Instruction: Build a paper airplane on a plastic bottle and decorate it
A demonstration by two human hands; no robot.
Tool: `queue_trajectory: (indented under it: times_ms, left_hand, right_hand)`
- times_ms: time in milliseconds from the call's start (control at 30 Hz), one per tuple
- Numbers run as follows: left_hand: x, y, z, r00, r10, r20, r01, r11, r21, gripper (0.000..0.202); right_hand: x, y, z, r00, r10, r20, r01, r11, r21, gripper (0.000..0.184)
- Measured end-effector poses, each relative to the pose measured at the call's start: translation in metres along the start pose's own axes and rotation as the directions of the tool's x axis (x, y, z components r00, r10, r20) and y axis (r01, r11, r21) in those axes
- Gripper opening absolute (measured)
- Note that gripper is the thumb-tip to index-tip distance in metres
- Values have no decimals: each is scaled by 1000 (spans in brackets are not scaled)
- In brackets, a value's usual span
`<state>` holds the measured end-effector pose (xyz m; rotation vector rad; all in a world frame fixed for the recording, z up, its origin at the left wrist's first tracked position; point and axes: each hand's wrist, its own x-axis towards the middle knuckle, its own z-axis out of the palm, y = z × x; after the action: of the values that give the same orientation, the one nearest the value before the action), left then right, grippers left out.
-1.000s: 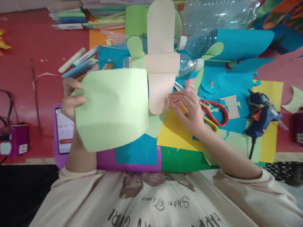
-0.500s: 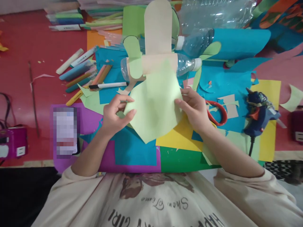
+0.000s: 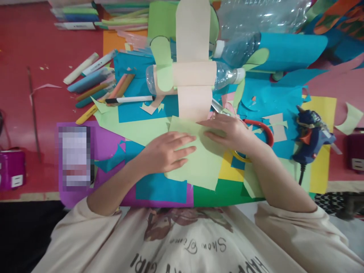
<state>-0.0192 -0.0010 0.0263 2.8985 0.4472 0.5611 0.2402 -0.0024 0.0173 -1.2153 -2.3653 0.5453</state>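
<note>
A sheet of light green paper (image 3: 199, 167) lies in front of me, overlapping the lower end of a pale pink paper strip (image 3: 195, 100). My left hand (image 3: 167, 151) rests on its left side, fingers stretched and apart. Across its upper right corner lies my right hand (image 3: 233, 132), with extended fingers touching the paper. Just beyond, the pink strip crosses a clear plastic bottle (image 3: 224, 74) lying on its side, with a green paper piece (image 3: 165, 72) at its left. Scissors (image 3: 267, 132) with red and yellow handles lie partly under my right hand.
Markers (image 3: 91, 79) and a black-capped pen (image 3: 131, 99) lie left, above a phone (image 3: 74, 155) with a blurred screen. A blue glue gun (image 3: 313, 136) is at right. Another bottle (image 3: 239, 51) with blue paper lies at the back right. Paper scraps are scattered around.
The green sheet has come down toward me and turned, uncovering the bottle and pink strip. My hands have moved from its side edges onto its surface, closer together.
</note>
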Motion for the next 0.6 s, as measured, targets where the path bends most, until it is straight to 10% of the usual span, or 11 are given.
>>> queue_trajectory:
  times_ms: [233,600]
  left_hand:
    - [4,29,16,919,-90,383,92,996,12,55]
    - [3,38,23,903,-147,405,124,989,83,56]
  right_hand:
    - [0,-5,8,991,-73,-114,58,990,-131,27]
    - [3,-7,16,981,-145,-132,131,985,-115,24]
